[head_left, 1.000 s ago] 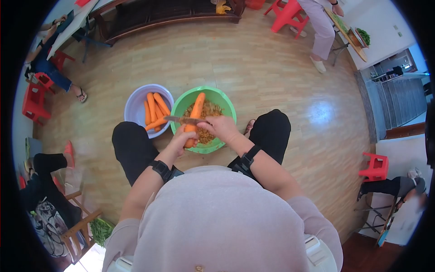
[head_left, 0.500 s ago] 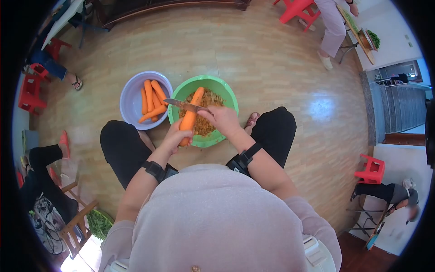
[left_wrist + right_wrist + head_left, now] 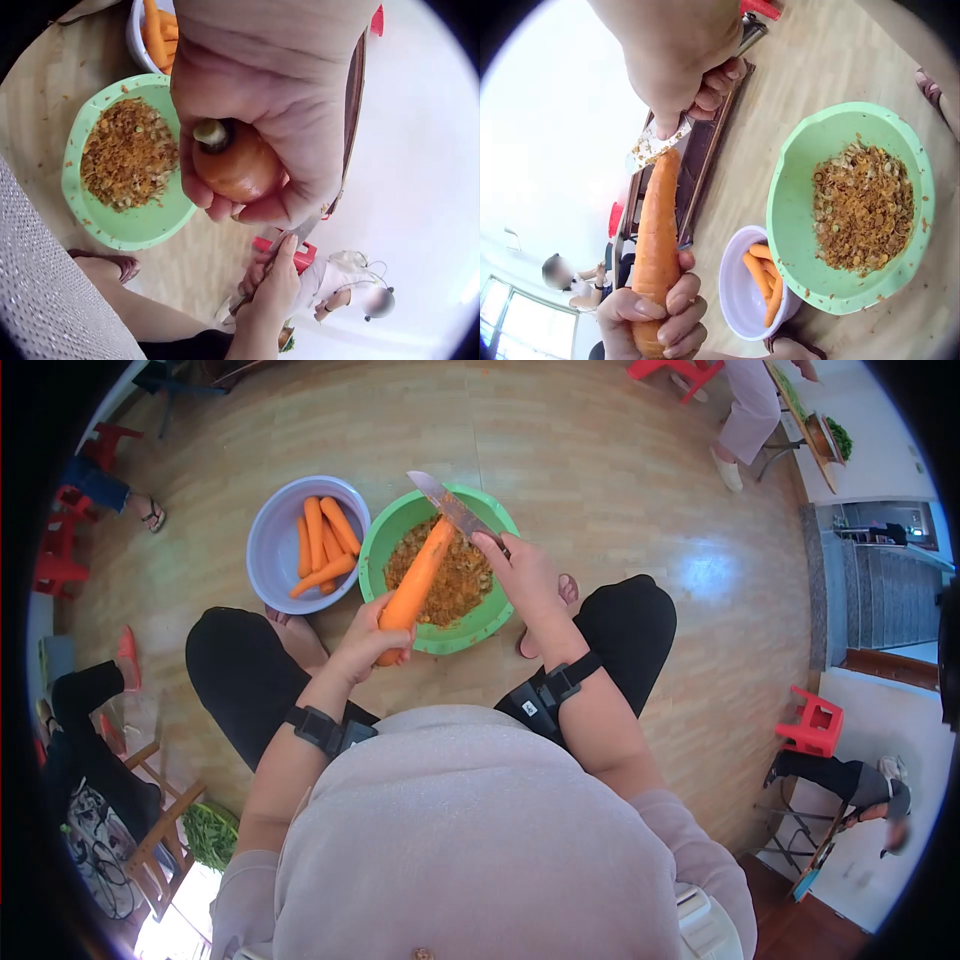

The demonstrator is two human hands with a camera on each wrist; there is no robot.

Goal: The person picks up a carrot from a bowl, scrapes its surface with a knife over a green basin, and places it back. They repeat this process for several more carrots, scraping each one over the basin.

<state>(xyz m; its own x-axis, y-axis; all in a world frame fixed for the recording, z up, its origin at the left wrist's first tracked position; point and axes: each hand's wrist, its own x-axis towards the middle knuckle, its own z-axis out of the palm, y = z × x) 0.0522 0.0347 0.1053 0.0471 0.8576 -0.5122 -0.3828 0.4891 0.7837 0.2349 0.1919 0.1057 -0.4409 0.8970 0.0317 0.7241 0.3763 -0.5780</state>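
My left hand [image 3: 370,635] grips an orange carrot [image 3: 415,585] by its thick end, the narrow end slanting up and away over the green basin [image 3: 372,555]. In the left wrist view its stubby stem end [image 3: 214,135] pokes out of the curled fingers. My right hand [image 3: 525,575] holds a kitchen knife [image 3: 450,505] by the handle, thumb along the blade. The blade lies at the carrot's narrow tip, and orange shavings cling to it in the right wrist view. Brown-orange peelings [image 3: 866,210] cover the green basin's bottom.
A lilac basin [image 3: 262,555] holding several carrots [image 3: 322,575] stands left of the green one on the wood-look floor. My knees [image 3: 630,625] flank the basins. Farther off are red stools [image 3: 812,722], other people and a table with greens [image 3: 838,438].
The knife has gone from across the carrot's middle to its narrow tip, its blade now pointing more steeply away. The left hand keeps its grip on the carrot; the head view has shifted.
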